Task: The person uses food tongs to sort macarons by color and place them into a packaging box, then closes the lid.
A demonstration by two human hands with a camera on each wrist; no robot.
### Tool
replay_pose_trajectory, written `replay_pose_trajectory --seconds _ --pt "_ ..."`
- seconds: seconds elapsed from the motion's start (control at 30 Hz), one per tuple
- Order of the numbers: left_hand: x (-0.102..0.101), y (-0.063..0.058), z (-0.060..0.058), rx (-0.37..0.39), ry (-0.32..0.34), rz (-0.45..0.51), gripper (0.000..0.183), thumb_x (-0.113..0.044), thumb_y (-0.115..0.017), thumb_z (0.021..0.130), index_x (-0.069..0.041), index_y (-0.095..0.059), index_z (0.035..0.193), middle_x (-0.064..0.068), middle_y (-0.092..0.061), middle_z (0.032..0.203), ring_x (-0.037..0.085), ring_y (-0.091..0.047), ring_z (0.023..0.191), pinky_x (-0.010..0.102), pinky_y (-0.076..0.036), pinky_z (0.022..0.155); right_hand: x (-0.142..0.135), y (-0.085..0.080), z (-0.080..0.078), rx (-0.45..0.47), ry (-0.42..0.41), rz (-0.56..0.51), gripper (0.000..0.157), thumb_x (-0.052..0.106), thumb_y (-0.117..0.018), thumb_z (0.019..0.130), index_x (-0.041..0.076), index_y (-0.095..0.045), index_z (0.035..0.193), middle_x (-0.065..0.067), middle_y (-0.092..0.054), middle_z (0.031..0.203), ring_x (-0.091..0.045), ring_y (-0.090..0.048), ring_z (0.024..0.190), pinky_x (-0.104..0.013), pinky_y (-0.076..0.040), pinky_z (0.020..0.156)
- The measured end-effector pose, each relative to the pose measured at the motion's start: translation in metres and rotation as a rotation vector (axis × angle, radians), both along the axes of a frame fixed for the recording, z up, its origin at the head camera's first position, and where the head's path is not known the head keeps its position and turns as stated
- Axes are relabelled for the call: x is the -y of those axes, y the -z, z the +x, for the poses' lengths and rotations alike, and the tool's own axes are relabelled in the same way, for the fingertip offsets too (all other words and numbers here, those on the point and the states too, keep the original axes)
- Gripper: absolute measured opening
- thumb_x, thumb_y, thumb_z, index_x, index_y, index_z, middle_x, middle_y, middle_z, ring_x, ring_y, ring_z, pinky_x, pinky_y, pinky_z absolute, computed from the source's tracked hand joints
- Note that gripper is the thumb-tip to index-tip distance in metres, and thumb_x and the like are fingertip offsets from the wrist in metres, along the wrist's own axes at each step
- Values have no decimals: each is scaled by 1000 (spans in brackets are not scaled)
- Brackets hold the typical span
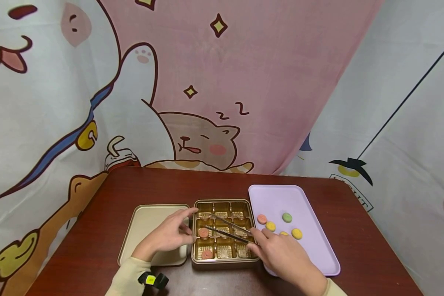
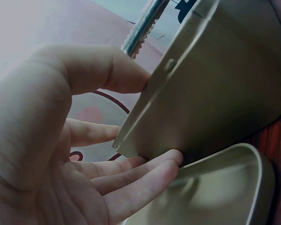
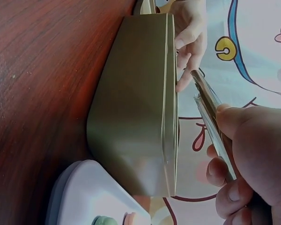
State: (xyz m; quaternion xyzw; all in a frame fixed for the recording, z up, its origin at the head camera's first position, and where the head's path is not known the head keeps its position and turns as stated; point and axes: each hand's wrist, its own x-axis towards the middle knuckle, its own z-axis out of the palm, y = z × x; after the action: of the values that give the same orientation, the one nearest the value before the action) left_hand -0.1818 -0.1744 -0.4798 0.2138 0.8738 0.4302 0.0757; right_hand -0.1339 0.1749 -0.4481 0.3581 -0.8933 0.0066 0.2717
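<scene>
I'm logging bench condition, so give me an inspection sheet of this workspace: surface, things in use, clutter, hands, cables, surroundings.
Surface: reddish-brown table.
Tin: nine compartments; two pink discs in its left column, middle and near rows.
Lid: off, left of the tin.
Tray: right of the tin; pink, green and yellow discs on it.
Tongs: tips apart, above the tin.
Clutter: nothing seen.
Left hand: touches the tin's left side.
Right hand: holds the tongs.
Cables: nothing seen.
Surroundings: cartoon-printed cloth behind the table.
</scene>
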Motion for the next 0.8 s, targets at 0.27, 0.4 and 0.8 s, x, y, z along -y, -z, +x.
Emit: replay_pose_trajectory --seconds 0.27,0.4,0.8 --pt "0 -2 0 14 0 1 89 -11 -81 79 -4 -42 158 21 -54 145 17 -69 94 31 -58 82 -11 -1 -2 -8 7 -46 38 50 -54 106 14 -65 108 2 -65 75 -18 -57 47 -33 -39 41" --pt "0 -3 0 9 2 3 89 -10 -83 78 -3 -42 157 21 -55 144 17 -69 93 32 -58 81 -19 -2 -2 -28 12 -67 49 52 -44 110 11 -69 118 2 -69 80 -17 -58 51 -36 -42 46" --pt "0 -2 1 12 -6 19 88 -10 -81 78 -2 -43 157 21 -55 143 19 -70 93 30 -59 80 -50 -5 1 36 75 -128 32 37 -72 97 12 -69 117 4 -68 82 -14 -64 59 -34 -48 44"
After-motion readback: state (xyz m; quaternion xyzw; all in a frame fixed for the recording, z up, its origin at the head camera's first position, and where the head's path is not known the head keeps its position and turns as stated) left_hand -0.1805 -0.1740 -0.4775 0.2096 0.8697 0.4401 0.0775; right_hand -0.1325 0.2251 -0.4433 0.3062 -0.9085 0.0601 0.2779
